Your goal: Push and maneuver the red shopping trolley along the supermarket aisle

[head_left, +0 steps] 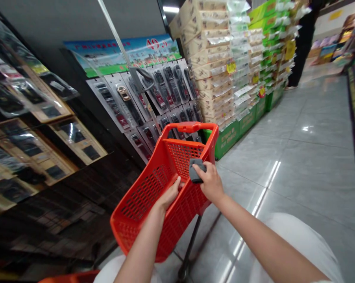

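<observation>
One hand, the left hand [169,195], is reached down into the basket of a red shopping cart [187,208], beside the inner face of its right wall; the forearm is slanted from the near edge toward the far right, with the thumb raised and pointed far. Whether its grip is apart or together cannot be told, since the other fingers are mostly hidden. The right hand [212,182] is held at the far part of the cart's right side, its forearm angled from the near right toward the far left. Its grip is clamped on a grey cloth [196,175], with the thumb laid across the front and the fingers bent around the right edge. The cloth is held at the right rim, its flat face turned near; its long axis cannot be told under the fingers. The cart's long axis is run from near left to far right, the handle [189,127] placed at the far end. It is stood on a grey tiled floor [295,177], near packaged belts [165,88] hung beyond.
</observation>
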`<state>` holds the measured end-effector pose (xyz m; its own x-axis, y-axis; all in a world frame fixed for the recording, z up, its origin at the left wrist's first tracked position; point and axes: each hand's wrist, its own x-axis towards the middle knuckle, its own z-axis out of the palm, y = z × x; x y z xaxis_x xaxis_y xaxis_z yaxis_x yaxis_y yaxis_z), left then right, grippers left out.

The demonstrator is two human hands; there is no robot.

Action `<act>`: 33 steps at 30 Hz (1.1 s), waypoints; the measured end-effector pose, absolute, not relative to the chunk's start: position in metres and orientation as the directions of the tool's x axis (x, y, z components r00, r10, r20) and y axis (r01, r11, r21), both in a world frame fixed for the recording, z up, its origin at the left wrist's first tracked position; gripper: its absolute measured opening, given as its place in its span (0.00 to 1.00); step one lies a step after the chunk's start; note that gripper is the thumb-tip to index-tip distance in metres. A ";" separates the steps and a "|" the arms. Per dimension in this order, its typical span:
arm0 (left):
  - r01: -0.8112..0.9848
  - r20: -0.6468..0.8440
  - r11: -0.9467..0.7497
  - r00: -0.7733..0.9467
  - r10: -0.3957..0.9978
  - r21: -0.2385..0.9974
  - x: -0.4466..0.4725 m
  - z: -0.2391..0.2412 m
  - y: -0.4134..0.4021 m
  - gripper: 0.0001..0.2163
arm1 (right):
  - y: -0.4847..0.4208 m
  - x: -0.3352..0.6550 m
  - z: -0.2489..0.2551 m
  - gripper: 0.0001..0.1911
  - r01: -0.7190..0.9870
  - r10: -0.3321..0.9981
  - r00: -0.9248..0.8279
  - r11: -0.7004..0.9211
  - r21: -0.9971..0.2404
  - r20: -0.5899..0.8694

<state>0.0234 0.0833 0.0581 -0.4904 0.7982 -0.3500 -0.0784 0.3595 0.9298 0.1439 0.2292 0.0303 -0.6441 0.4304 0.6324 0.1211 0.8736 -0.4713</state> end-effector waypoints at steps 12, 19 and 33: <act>-0.061 -0.403 0.422 -0.443 0.801 0.905 0.023 0.073 0.076 0.40 | 0.275 0.146 0.024 0.31 0.035 0.717 -0.345 0.654 -0.755 0.605; -0.100 -0.425 0.430 -0.458 0.781 0.897 0.018 0.066 0.080 0.37 | 0.258 0.141 0.016 0.31 0.118 0.574 -0.524 0.780 -0.614 0.629; -0.182 -0.478 0.447 -0.462 0.747 0.876 0.011 0.064 0.085 0.37 | 0.238 0.142 0.012 0.35 0.085 0.430 -0.691 0.847 -0.525 0.581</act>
